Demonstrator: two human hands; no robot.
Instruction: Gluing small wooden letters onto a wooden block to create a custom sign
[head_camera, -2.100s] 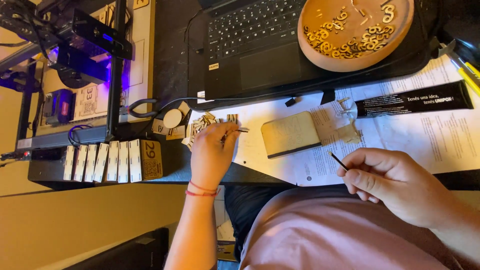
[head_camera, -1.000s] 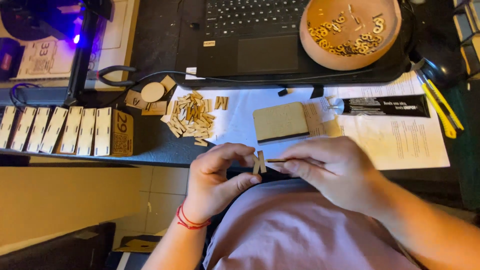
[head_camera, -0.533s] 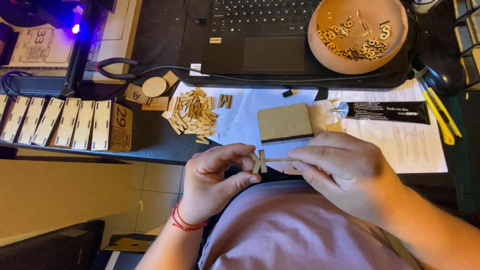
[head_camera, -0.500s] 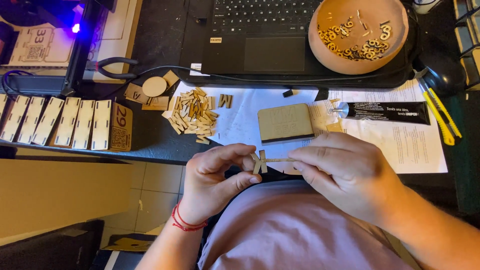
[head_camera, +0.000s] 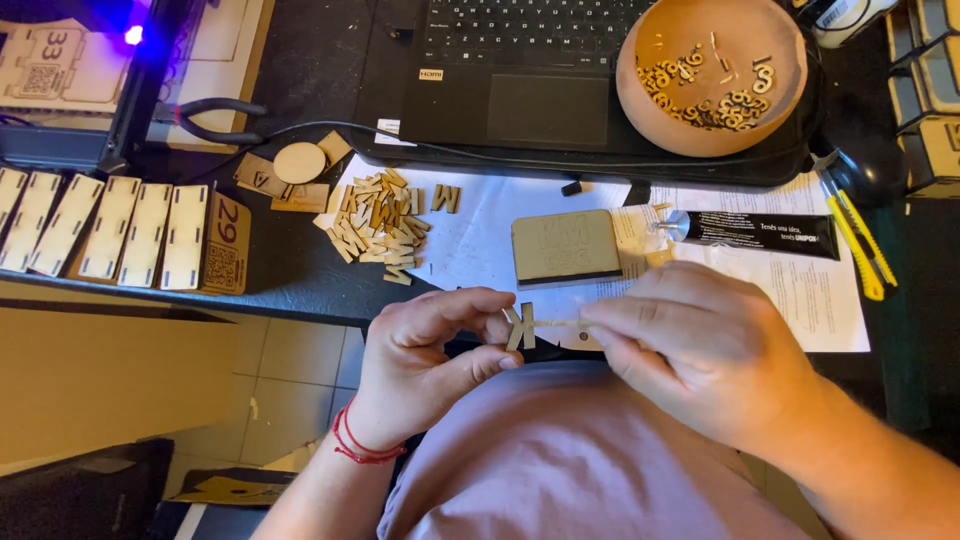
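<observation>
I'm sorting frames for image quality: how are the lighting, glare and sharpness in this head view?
Head view: mostly sharp; the left hand and right hand show little blur, and the small wooden piece between them reads clearly. A purple light at top left blooms. The white papers are brightly lit, while the dark desk loses detail.

left hand (head_camera: 425, 350) left the table's front edge, picked up small wooden piece (head_camera: 519, 327) | right hand (head_camera: 700, 350) brought thin stick (head_camera: 560, 324) against it
</observation>
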